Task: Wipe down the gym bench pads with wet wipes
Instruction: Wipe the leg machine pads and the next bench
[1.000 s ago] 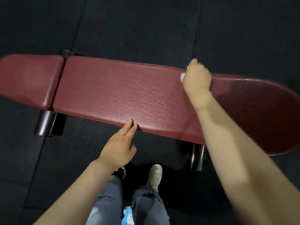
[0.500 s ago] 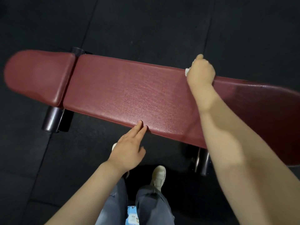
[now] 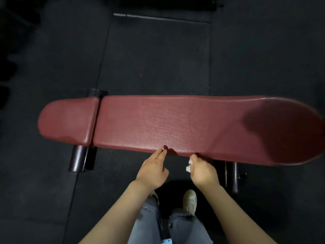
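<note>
Lying all around in the head view: a dark floor (image 3: 149, 64) of big rubber mats with thin seams. Stretching across the middle: a long red back pad (image 3: 175, 124), bumpy like leather, rounded at the right end, darker there under a shadow. Sitting just beside it on the left: a short red seat pad (image 3: 68, 120), smooth and rounded. Poking out below: shiny dark metal legs (image 3: 79, 158).

Resting on the near edge of the long pad: left hand (image 3: 153, 171), fingers straight, holding nothing. Gripping a white wet wipe (image 3: 189, 166) at that same edge: right hand (image 3: 204, 170), fingers curled, wipe mostly hidden. Showing below: jeans (image 3: 184, 228), one pale shoe (image 3: 190, 201). Peeking at the bottom edge: something blue, too cut off to tell.
</note>
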A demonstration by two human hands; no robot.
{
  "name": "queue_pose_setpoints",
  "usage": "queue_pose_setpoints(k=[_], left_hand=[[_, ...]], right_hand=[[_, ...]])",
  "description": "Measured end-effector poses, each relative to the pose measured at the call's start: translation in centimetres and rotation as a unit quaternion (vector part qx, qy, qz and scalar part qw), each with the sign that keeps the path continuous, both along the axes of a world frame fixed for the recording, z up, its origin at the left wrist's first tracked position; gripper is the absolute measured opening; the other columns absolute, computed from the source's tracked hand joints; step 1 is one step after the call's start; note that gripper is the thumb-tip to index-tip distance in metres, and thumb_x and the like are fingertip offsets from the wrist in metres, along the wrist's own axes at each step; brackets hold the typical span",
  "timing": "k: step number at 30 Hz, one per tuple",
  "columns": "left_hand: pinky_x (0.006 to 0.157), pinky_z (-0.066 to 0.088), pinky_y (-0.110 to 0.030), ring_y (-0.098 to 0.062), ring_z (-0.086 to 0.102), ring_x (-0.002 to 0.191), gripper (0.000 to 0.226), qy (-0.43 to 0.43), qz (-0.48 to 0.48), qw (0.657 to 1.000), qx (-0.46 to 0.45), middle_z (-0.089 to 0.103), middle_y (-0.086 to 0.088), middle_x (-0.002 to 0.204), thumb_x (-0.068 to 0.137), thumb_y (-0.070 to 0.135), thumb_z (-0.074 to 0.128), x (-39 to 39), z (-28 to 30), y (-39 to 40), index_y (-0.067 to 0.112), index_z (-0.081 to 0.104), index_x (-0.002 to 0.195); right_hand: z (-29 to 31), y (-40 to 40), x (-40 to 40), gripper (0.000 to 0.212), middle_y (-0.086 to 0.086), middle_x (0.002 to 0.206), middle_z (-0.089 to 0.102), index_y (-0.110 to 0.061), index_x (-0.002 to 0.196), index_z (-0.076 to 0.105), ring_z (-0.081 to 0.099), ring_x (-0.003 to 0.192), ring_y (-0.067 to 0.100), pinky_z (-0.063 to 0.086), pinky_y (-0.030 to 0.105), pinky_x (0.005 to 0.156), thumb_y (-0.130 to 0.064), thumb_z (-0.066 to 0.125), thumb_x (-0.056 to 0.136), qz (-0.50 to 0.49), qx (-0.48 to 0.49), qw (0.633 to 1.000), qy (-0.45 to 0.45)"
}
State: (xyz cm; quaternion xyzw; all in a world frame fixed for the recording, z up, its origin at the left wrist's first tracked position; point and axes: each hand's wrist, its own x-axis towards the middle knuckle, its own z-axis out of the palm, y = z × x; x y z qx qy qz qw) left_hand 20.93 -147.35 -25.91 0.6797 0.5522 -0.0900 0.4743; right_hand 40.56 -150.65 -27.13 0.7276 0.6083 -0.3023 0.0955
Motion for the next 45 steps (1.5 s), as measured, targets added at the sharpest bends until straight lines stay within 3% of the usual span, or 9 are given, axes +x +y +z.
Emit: queue_pose_setpoints(k=[3, 6, 11, 16, 24, 29, 35, 40, 45], left_hand=[[0.122, 0.017, -0.036, -0.016, 0.010, 0.151, 0.069, 0.002, -0.011, 1.000, 0.004, 0.007, 0.002, 0.165, 0.096, 0.020, 0.048, -0.7, 2.4, 0.7, 0.020, 0.016, 0.158], [0.121, 0.019, -0.034, -0.018, 0.019, 0.149, 0.063, -0.019, -0.012, 0.999, 0.029, 0.021, 0.000, 0.162, 0.096, 0.021, 0.050, -1.1, 5.0, 1.7, 0.021, 0.028, 0.155], [0.106, 0.027, -0.018, -0.007, 0.038, 0.137, 0.044, -0.142, 0.093, 0.985, 0.021, 0.046, 0.010, 0.143, 0.099, 0.021, 0.051, -0.7, 11.1, 3.0, 0.021, 0.047, 0.143], [0.084, 0.043, -0.006, 0.002, 0.058, 0.111, 0.030, -0.257, 0.218, 0.941, -0.030, 0.063, 0.013, 0.121, 0.098, 0.030, 0.057, -0.6, 16.9, 2.0, 0.023, 0.059, 0.127], [0.080, 0.050, -0.018, -0.008, 0.066, 0.090, 0.015, -0.320, 0.233, 0.918, -0.010, 0.074, 0.000, 0.102, 0.096, 0.018, 0.060, -3.0, 22.4, -2.8, 0.015, 0.068, 0.108], [0.071, 0.051, -0.017, -0.008, 0.066, 0.082, 0.019, -0.341, 0.235, 0.910, 0.014, 0.073, -0.004, 0.097, 0.087, 0.002, 0.063, -5.5, 24.5, -5.0, 0.011, 0.066, 0.103], [0.062, 0.046, -0.021, 0.000, 0.051, 0.066, 0.014, -0.271, 0.201, 0.928, 0.155, 0.060, 0.013, 0.078, 0.087, 0.014, 0.061, -9.3, 24.8, -4.5, 0.025, 0.054, 0.090], [0.068, 0.050, -0.019, -0.005, 0.059, 0.073, 0.016, -0.292, 0.156, 0.938, 0.105, 0.065, 0.008, 0.079, 0.088, 0.003, 0.059, -14.8, 24.1, -1.7, 0.018, 0.060, 0.084], [0.082, 0.049, -0.020, 0.000, 0.060, 0.085, 0.026, -0.265, 0.117, 0.954, 0.083, 0.067, 0.015, 0.088, 0.083, 0.004, 0.063, -20.7, 22.1, 2.0, 0.030, 0.061, 0.086]], right_hand=[[2.7, -1.6, -0.2, 0.011, -0.011, 0.104, 0.065, -0.021, 0.103, 0.051, 0.064, 0.095, 0.014, 0.041, 0.028, 0.067, -0.022, 0.040, 0.099, -0.089, 0.084, 0.989, 0.088], [6.1, -1.8, -1.2, 0.011, -0.016, 0.097, 0.063, -0.030, 0.098, 0.056, 0.063, 0.091, 0.001, 0.049, 0.023, 0.074, -0.026, 0.046, 0.100, -0.196, 0.181, 0.938, 0.219], [12.5, -0.8, -3.2, 0.016, -0.009, 0.095, 0.060, -0.030, 0.091, 0.066, 0.060, 0.088, 0.005, 0.042, 0.011, 0.075, -0.016, 0.060, 0.093, -0.269, 0.251, 0.872, 0.322], [17.7, -1.1, -4.6, 0.022, -0.009, 0.086, 0.066, -0.031, 0.088, 0.064, 0.060, 0.080, 0.009, 0.047, 0.023, 0.072, -0.009, 0.060, 0.092, -0.286, 0.250, 0.837, 0.393], [23.7, -3.9, -7.6, 0.018, 0.008, 0.087, 0.068, -0.017, 0.088, 0.059, 0.064, 0.077, 0.017, 0.050, 0.030, 0.066, 0.001, 0.060, 0.086, -0.342, 0.237, 0.773, 0.479], [25.7, -5.5, -9.7, 0.031, 0.010, 0.098, 0.069, -0.018, 0.098, 0.059, 0.068, 0.091, 0.026, 0.055, 0.042, 0.079, 0.008, 0.056, 0.082, -0.379, 0.214, 0.741, 0.511], [25.8, -5.7, -14.1, 0.035, 0.002, 0.103, 0.069, -0.023, 0.100, 0.062, 0.067, 0.096, 0.019, 0.058, 0.036, 0.083, 0.006, 0.050, 0.085, -0.345, 0.213, 0.770, 0.492], [24.5, -3.6, -18.9, 0.010, -0.006, 0.097, 0.070, -0.028, 0.099, 0.067, 0.066, 0.092, 0.013, 0.055, 0.035, 0.084, -0.023, 0.062, 0.092, -0.261, 0.205, 0.827, 0.454], [21.7, -1.2, -25.0, 0.007, 0.000, 0.079, 0.067, -0.018, 0.083, 0.067, 0.060, 0.071, 0.010, 0.050, 0.030, 0.068, -0.017, 0.065, 0.090, -0.298, 0.212, 0.825, 0.432]])
